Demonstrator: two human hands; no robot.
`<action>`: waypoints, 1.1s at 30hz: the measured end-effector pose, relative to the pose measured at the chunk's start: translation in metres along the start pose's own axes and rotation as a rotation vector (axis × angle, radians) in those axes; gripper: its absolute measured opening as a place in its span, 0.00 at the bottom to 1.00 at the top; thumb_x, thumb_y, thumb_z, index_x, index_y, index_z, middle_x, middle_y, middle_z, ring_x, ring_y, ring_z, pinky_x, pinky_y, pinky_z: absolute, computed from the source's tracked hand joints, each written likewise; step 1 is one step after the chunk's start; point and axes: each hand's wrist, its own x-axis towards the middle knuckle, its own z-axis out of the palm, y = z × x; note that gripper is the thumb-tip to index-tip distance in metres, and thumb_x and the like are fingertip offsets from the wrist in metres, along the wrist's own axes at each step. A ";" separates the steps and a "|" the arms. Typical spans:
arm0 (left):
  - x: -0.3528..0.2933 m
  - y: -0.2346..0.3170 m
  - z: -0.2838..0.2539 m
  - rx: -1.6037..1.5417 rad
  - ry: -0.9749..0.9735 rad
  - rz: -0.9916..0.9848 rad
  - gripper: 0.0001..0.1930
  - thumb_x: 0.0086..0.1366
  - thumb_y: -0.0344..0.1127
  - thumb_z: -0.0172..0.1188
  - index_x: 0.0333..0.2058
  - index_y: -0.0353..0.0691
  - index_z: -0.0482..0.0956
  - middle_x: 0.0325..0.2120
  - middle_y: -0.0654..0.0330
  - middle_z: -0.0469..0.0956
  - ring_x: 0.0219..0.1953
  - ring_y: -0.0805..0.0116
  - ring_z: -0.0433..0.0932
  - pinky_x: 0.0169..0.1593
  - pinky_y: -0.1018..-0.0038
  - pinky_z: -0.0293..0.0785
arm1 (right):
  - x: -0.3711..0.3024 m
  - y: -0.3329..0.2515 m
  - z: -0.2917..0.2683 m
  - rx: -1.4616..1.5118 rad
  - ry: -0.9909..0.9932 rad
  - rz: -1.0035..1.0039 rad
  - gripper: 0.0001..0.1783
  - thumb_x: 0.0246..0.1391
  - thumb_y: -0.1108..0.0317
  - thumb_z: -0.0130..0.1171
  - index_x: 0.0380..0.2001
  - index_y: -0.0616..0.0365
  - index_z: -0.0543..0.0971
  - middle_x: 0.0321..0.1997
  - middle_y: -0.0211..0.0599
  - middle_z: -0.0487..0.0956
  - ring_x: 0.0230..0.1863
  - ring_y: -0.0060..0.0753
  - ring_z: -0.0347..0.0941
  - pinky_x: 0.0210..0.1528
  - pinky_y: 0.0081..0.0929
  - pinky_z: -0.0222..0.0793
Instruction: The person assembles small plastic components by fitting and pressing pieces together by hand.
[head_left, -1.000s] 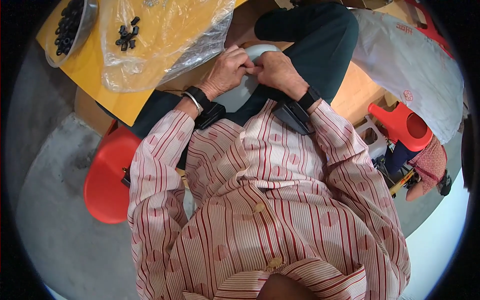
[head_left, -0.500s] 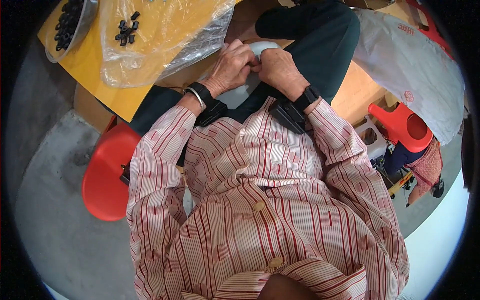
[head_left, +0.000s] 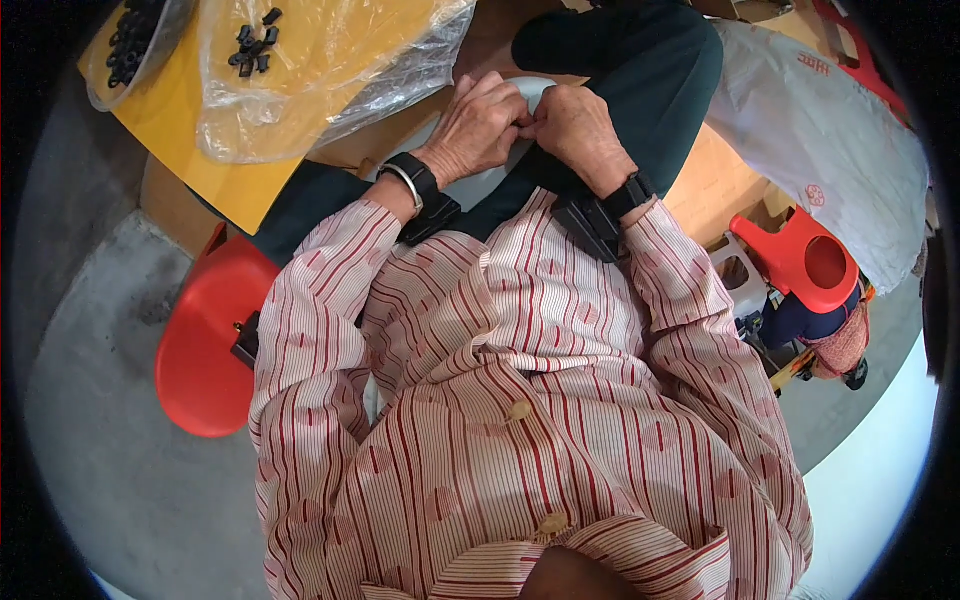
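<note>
My left hand and my right hand meet fingertip to fingertip above my lap. Both are closed, pinching something too small and too covered by the fingers to name. Just below them lies a pale grey rounded thing, perhaps a bowl or basin, partly hidden by my hands and wrists. Up and to the left, a sheet of clear plastic covers part of a yellow tabletop. Several small black plastic parts lie in a loose cluster on that sheet.
A clear tub of black ring-like parts stands at the table's far left. Red plastic chairs are on my left and right. A large whitish sack bulges at the right. Another person is partly visible behind the right-hand chair.
Both hands have shifted slightly to the right, still pinched together. The person at the right has moved, with less of the body showing now.
</note>
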 end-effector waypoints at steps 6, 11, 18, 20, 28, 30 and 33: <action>0.001 -0.001 0.001 0.070 -0.014 -0.018 0.07 0.44 0.27 0.61 0.25 0.40 0.76 0.30 0.62 0.72 0.40 0.64 0.69 0.44 0.67 0.60 | 0.007 0.000 0.005 -0.089 0.027 -0.002 0.14 0.37 0.58 0.69 0.20 0.59 0.82 0.22 0.46 0.79 0.27 0.46 0.77 0.33 0.33 0.72; -0.001 0.001 0.003 0.131 -0.037 -0.037 0.07 0.44 0.27 0.61 0.26 0.40 0.76 0.31 0.60 0.73 0.39 0.64 0.69 0.44 0.68 0.60 | 0.008 -0.007 0.006 -0.113 0.001 0.072 0.16 0.37 0.57 0.68 0.22 0.61 0.82 0.24 0.47 0.79 0.27 0.45 0.77 0.34 0.32 0.73; 0.000 -0.002 0.007 0.156 0.029 -0.019 0.08 0.45 0.28 0.61 0.27 0.37 0.75 0.30 0.56 0.74 0.38 0.60 0.70 0.43 0.68 0.64 | 0.015 -0.011 -0.004 -0.089 -0.174 0.117 0.17 0.38 0.59 0.66 0.29 0.63 0.82 0.30 0.50 0.80 0.34 0.45 0.79 0.38 0.33 0.75; 0.000 -0.003 0.009 0.153 0.047 -0.003 0.08 0.45 0.28 0.61 0.27 0.36 0.75 0.30 0.55 0.74 0.38 0.60 0.70 0.43 0.68 0.65 | 0.016 -0.008 -0.001 -0.051 -0.216 0.204 0.17 0.38 0.60 0.66 0.29 0.62 0.82 0.30 0.49 0.80 0.34 0.45 0.79 0.38 0.33 0.75; 0.001 -0.003 0.008 0.106 0.023 0.006 0.08 0.43 0.25 0.61 0.26 0.35 0.74 0.28 0.55 0.73 0.39 0.58 0.70 0.47 0.66 0.66 | 0.023 -0.011 0.002 -0.089 -0.192 0.178 0.16 0.38 0.62 0.65 0.29 0.64 0.82 0.30 0.51 0.80 0.35 0.47 0.79 0.38 0.33 0.75; -0.002 -0.003 0.009 0.074 0.047 0.002 0.08 0.43 0.25 0.61 0.25 0.36 0.74 0.27 0.56 0.73 0.38 0.59 0.69 0.46 0.67 0.65 | 0.022 -0.009 0.003 -0.019 -0.221 0.201 0.16 0.37 0.62 0.65 0.28 0.64 0.82 0.30 0.52 0.80 0.35 0.48 0.78 0.39 0.33 0.74; -0.007 -0.007 0.009 -0.032 0.078 -0.009 0.06 0.43 0.25 0.60 0.24 0.38 0.74 0.26 0.59 0.72 0.37 0.61 0.69 0.44 0.68 0.63 | 0.017 -0.002 0.006 0.014 -0.210 0.146 0.18 0.36 0.61 0.67 0.28 0.64 0.81 0.30 0.51 0.80 0.34 0.48 0.78 0.39 0.32 0.74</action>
